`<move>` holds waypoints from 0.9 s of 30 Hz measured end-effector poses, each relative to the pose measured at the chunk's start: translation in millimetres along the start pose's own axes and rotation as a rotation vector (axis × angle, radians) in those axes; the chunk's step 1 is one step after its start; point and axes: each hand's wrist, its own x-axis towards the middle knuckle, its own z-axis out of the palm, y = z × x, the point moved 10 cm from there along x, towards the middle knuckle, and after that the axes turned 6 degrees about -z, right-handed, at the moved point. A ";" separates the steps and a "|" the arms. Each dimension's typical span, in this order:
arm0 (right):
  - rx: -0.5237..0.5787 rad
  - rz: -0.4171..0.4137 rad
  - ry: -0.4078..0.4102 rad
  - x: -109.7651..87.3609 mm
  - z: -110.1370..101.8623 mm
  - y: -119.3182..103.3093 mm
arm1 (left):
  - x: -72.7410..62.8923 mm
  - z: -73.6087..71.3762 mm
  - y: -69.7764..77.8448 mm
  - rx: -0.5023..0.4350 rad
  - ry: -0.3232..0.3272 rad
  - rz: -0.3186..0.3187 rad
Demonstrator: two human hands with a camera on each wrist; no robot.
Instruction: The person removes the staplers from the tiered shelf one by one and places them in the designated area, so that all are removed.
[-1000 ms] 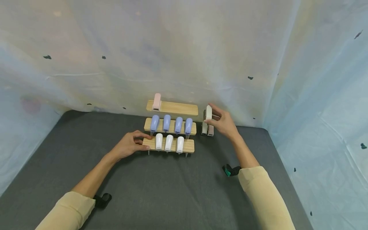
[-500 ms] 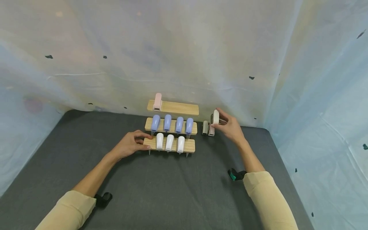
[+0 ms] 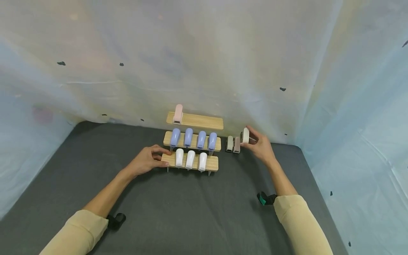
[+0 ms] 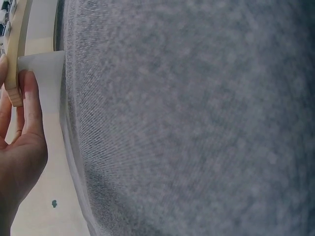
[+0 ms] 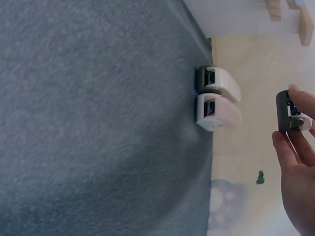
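My left hand (image 3: pixel 146 161) grips the left end of the lowest tier of a wooden shelf (image 3: pixel 213 163) on clear supports; in the left wrist view its fingers (image 4: pixel 32 105) curl round the board's end. Three white staplers (image 3: pixel 190 159) sit on that tier. My right hand (image 3: pixel 262 148) pinches a white-topped stapler (image 3: pixel 245 136) with a dark base (image 5: pixel 282 112), held off the table. Just left of it, an off-white stapler (image 3: pixel 230 143) and a pink stapler (image 3: pixel 237 145) stand side by side on the table.
Several purple staplers (image 3: pixel 201 140) line the middle tier (image 3: pixel 167 137). One pink stapler (image 3: pixel 177 114) stands at the left of the top tier (image 3: pixel 204 121). Behind the dark grey table (image 3: pixel 188 212) hangs a pale cloth (image 3: pixel 204 53), with more cloth at both sides.
My right hand has moved right and slightly down with the stapler, away from above the two staplers on the table. My left hand keeps its grip on the shelf.
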 end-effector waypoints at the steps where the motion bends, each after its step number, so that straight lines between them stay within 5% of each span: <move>1: -0.008 -0.001 0.000 -0.4 -0.3 2.8 | 0.0 -0.1 -0.7 0.002 0.003 0.000; 27: -0.119 0.053 0.006 -9.4 5.4 53.3 | -1.2 1.9 3.1 -0.002 0.008 -0.009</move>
